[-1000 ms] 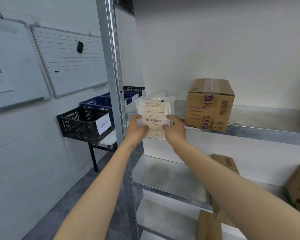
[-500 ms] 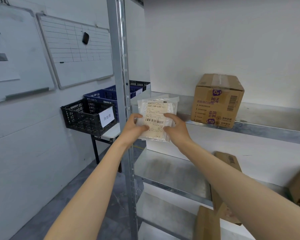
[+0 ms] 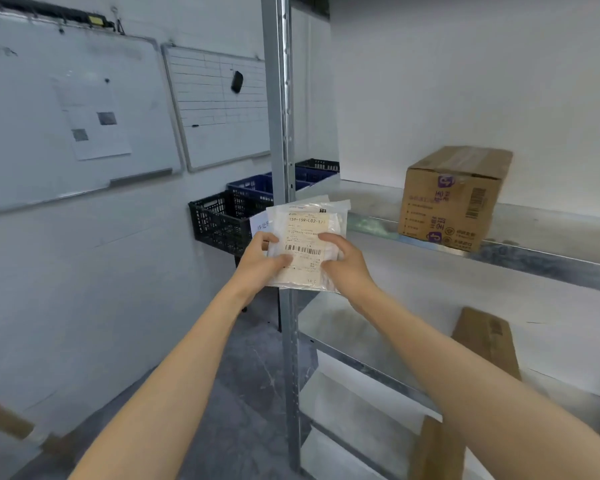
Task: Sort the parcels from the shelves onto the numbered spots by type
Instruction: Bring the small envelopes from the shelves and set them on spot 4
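Observation:
A flat clear plastic parcel (image 3: 307, 233) with a white shipping label and barcode is held upright in front of the shelf upright. My left hand (image 3: 260, 261) grips its left edge, thumb across the label. My right hand (image 3: 343, 263) grips its right edge, thumb on the front. A brown cardboard box (image 3: 454, 199) with purple print stands on the upper metal shelf (image 3: 551, 237), to the right of the parcel. More brown boxes (image 3: 485, 344) lean on the lower shelves.
A grey steel upright (image 3: 279, 133) of the rack stands just behind the parcel. A black crate (image 3: 219, 220) with a paper tag and blue crates (image 3: 253, 185) sit on a small table by the left wall. Whiteboards (image 3: 219, 105) hang on that wall. Grey floor lies below.
Both hands have drawn the parcel off the upper shelf, toward me and slightly left, now in front of the upright. The view has turned left, showing more of the whiteboard wall.

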